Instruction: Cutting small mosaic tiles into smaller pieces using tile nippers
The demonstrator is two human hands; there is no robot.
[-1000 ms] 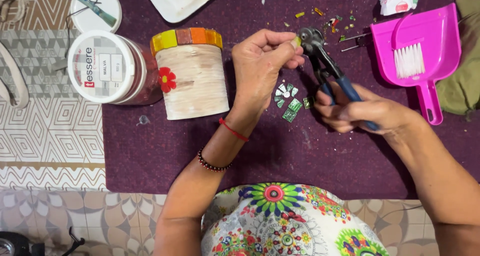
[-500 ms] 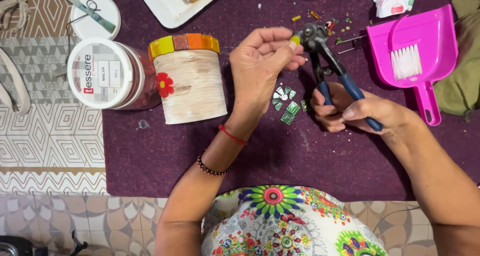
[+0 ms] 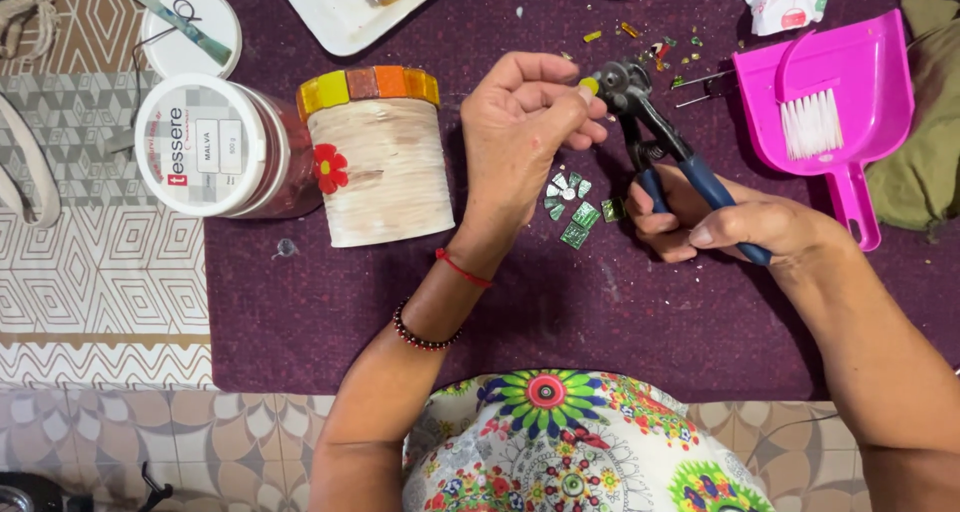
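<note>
Still above the purple mat (image 3: pixel 300 302), left hand (image 3: pixel 525 122) pinching a yellow tile chip (image 3: pixel 589 85), right hand (image 3: pixel 735 227) clamped on blue-handled nippers (image 3: pixel 660 142), green shards (image 3: pixel 575 212) unmoved below.

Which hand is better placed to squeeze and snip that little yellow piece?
The right hand, I think: it already grips the blue handles of the nippers. The left hand only pinches the yellow piece at their head.
</note>
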